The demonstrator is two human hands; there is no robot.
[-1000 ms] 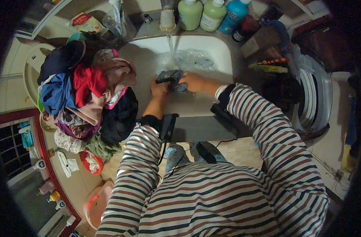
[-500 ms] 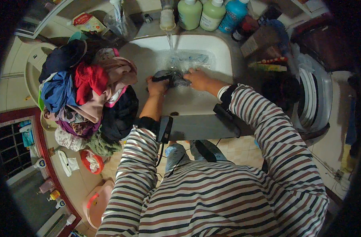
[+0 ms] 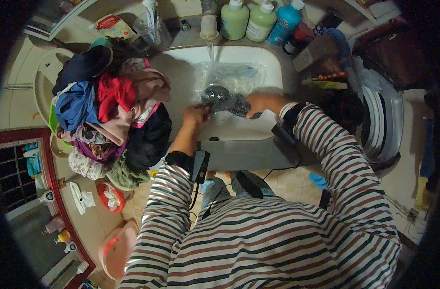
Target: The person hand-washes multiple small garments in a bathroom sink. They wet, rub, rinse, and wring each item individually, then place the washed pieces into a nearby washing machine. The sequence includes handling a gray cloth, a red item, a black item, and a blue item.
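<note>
A dark grey, wet piece of cloth (image 3: pixel 235 104) stretches between my hands in the white sink (image 3: pixel 274 60); its garment kind cannot be made out. My left hand (image 3: pixel 196 113) is closed on its left end, and my right hand (image 3: pixel 264 103), a little blurred, grips the right end. Part of the cloth bulges up, shiny with water. From the tap (image 3: pixel 209 28) a stream falls just behind it. Pale, bluish fabric lies under the rippling water at the back of the basin.
Left of the basin rises a pile of clothes (image 3: pixel 116 98). Two green pump bottles (image 3: pixel 234 21) and a blue bottle (image 3: pixel 285 23) line the back ledge, beside a clear cup with toothbrushes (image 3: pixel 152 31). To the right, a clear container (image 3: pixel 386 111) holds white plates. Below left sits a red basin (image 3: pixel 111 197).
Both hands have come toward me and farther apart, drawing the dark cloth out between them. My right hand has shifted right. The cloth now lies nearer the basin's front.
</note>
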